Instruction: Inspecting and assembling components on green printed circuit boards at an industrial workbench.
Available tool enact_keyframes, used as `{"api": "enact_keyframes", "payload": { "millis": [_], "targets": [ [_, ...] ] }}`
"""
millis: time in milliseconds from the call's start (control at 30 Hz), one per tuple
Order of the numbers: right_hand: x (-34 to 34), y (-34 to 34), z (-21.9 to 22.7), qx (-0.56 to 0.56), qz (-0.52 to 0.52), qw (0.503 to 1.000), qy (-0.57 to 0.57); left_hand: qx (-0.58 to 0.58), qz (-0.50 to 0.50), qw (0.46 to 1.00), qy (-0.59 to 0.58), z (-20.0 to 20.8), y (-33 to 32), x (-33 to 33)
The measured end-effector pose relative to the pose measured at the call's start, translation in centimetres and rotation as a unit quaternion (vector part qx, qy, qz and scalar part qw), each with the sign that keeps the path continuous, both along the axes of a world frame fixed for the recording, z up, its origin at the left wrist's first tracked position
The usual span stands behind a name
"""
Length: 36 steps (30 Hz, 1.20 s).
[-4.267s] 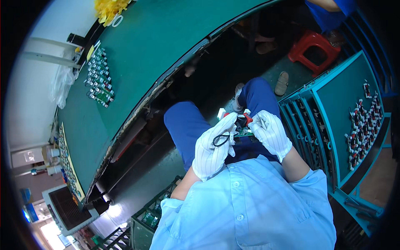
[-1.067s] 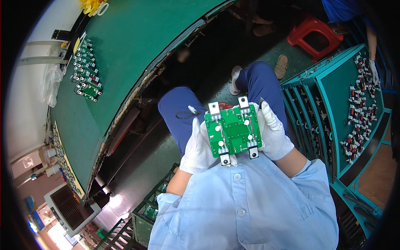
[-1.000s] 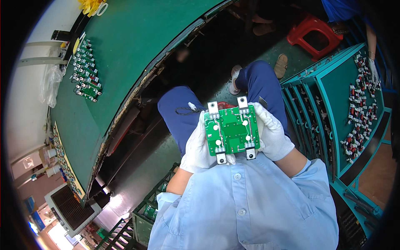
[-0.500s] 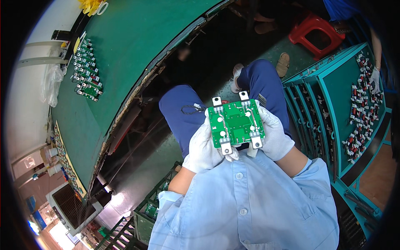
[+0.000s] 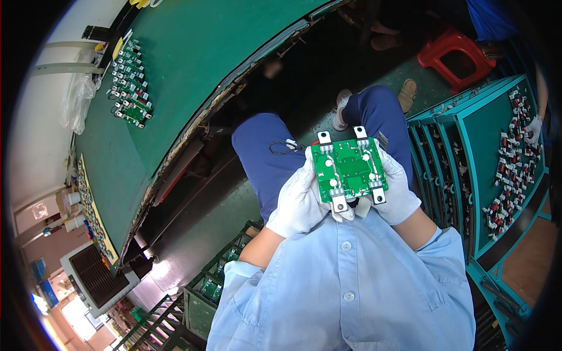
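Observation:
A green circuit board (image 5: 350, 169) is held level above my lap, solder side up, with metal tabs sticking out at its near and far edges. White blobs and solder joints dot its face. My left hand (image 5: 301, 196), in a white knit glove, grips the board's left edge. On the opposite edge, my right hand (image 5: 398, 193) in a matching glove is closed round it. A thin black wire with a white connector (image 5: 291, 144) juts out past the board's far left corner. The undersides of the board and most fingertips are hidden.
Rows of similar boards (image 5: 131, 88) stand on the green bench (image 5: 193, 52) at left. A teal rack (image 5: 468, 169) at right carries many small parts, where another person's gloved hand (image 5: 534, 130) reaches. A red stool (image 5: 456, 58) stands far right; a crate (image 5: 196, 310) with boards sits lower left.
The board and both my hands have shifted slightly right in the picture, along with my knees and the surroundings. My hold on the board looks the same.

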State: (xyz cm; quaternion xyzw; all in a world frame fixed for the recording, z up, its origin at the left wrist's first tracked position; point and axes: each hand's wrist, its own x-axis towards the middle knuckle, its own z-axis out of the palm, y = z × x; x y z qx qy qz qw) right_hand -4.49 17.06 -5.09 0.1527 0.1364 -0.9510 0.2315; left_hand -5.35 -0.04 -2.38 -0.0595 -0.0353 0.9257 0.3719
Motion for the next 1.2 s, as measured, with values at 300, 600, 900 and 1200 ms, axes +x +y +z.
{"api": "enact_keyframes", "payload": {
  "millis": [300,600,900,1200],
  "targets": [
    [-0.2,-0.3,0.1,-0.023,-0.006,0.999,-0.045,-0.272,-0.004,0.961,0.058,0.5,-0.4,0.3],
    [-0.1,-0.6,2.4,0.214,0.014,0.97,0.11,-0.662,0.024,0.713,0.231,-2.9,-0.8,1.4],
    [0.1,-0.3,1.8,0.233,0.049,0.966,0.099,-0.632,0.005,0.71,0.311,-2.9,-0.6,1.1],
    [-0.1,-0.7,1.6,0.221,0.04,0.968,0.109,-0.44,0.026,0.895,-0.069,-1.0,0.0,0.7]
  ]
}}
